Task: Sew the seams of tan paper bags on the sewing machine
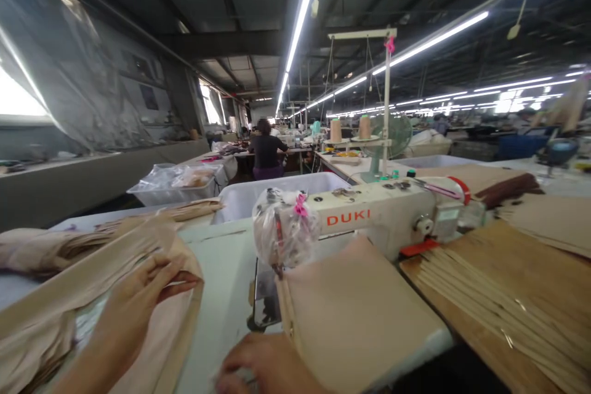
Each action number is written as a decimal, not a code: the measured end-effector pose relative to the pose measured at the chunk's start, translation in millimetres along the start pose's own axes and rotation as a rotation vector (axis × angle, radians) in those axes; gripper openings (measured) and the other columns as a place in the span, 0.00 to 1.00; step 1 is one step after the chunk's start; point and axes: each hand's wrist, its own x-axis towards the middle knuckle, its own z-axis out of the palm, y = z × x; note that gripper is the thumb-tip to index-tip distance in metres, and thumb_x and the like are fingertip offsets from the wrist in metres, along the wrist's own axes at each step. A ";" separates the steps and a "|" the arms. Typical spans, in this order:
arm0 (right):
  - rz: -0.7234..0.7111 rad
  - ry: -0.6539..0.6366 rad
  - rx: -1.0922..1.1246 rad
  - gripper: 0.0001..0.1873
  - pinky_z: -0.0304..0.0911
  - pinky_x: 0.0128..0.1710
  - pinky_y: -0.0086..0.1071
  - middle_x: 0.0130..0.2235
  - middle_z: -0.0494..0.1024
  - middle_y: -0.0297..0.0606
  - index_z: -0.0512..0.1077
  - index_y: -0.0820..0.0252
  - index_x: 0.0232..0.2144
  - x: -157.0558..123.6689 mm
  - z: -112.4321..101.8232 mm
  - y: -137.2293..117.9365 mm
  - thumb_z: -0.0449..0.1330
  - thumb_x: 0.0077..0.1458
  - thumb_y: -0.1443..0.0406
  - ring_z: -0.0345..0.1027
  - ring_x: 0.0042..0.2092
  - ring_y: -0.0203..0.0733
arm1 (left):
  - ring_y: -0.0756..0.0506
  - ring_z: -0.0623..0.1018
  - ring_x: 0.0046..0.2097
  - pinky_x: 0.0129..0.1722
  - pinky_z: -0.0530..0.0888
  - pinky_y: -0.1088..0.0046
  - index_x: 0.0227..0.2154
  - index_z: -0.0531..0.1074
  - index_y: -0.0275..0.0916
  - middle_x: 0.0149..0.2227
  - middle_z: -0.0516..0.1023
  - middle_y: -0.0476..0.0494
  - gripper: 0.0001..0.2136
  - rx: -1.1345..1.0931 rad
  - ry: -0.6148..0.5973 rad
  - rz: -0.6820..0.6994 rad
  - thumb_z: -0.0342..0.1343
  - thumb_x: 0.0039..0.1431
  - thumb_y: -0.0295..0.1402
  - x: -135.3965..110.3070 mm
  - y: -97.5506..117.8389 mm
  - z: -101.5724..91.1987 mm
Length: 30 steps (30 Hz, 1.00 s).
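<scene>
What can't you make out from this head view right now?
- Needle area of the sewing machine: hidden by the plastic wrap.
- Right hand: cut off by the bottom edge; whether it holds anything is unclear.
- Left hand: its fingers pinch the beige fabric, and the palm side is hidden.
- Zippers: blurred.
- Far workstations: too small.

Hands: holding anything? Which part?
The left hand pinches the top piece of the beige fabric stack at its near edge. The right hand rests flat on the table, holding nothing visible.

Two thread cones (335, 130), one sewing machine (369, 218)
</scene>
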 end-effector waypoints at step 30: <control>-0.083 -0.169 -0.376 0.26 0.33 0.70 0.46 0.67 0.60 0.40 0.61 0.56 0.63 -24.1 -82.9 94.6 0.52 0.66 0.55 0.47 0.69 0.44 | 0.40 0.63 0.66 0.66 0.57 0.50 0.58 0.68 0.52 0.66 0.62 0.48 0.20 0.521 -0.475 0.232 0.42 0.68 0.43 -39.8 -150.5 73.3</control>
